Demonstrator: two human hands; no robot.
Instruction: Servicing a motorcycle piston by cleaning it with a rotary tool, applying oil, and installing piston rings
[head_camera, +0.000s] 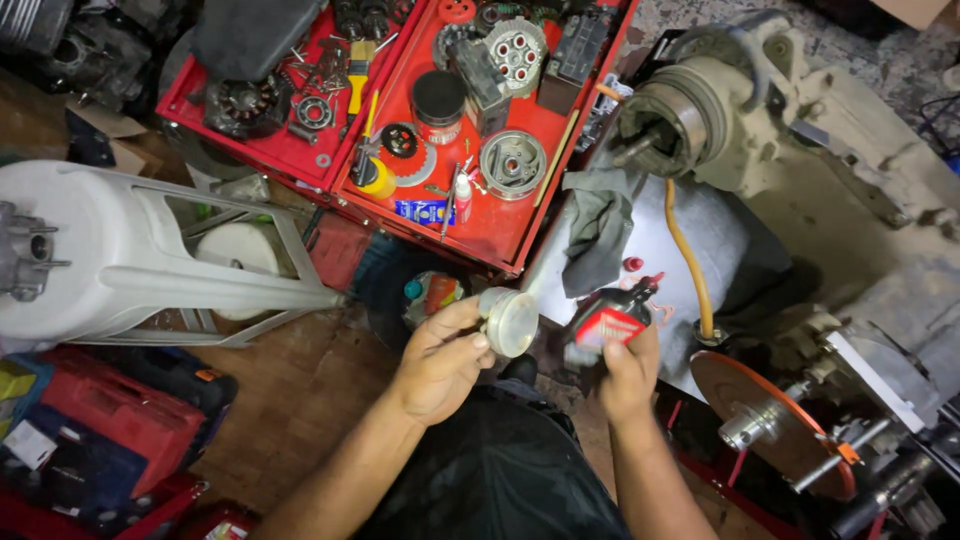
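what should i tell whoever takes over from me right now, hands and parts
Left hand holds a small round metal part, open face toward the bottle.
Right hand grips a small red-labelled bottle, nozzle tilted away from the part.
Red parts tray lies ahead; grey rag drapes beside it.
Done: part and bottle are in hand.
Left: cannot tell whether anything has been applied.

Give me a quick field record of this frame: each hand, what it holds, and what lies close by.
left hand: holds a round pale metal part
right hand: grips a small dark bottle with red label, tilted, tip away from the part
behind hands: red metal tool tray with round engine parts
grey rag: draped over the tray's right edge
right side: orange disc on a stand
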